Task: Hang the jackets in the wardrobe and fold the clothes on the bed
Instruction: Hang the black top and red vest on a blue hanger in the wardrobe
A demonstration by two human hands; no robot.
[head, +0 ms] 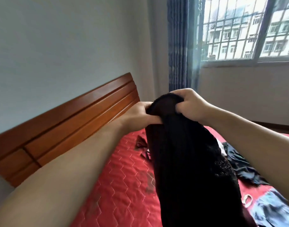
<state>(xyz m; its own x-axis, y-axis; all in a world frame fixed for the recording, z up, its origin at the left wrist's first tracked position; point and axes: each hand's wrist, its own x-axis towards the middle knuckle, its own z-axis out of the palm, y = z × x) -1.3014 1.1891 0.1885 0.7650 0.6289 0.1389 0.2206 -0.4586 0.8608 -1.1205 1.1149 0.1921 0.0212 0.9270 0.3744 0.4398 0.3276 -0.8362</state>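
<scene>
A long black garment [186, 164] with a lacy edge hangs down over the red quilted bed [124, 185]. My left hand [138, 116] grips its bunched top from the left. My right hand [189, 104] grips the same top from the right, fingers curled into the fabric. Both hands hold it up above the mattress, close together. The garment's lower end runs out of the frame at the bottom.
A dark shiny garment [242, 167] and a blue denim piece [274, 210] lie on the bed's right side. A small dark patterned cloth [141, 142] lies near the wooden headboard [66, 122]. Blue curtain [181, 46] and barred window [248, 30] stand behind.
</scene>
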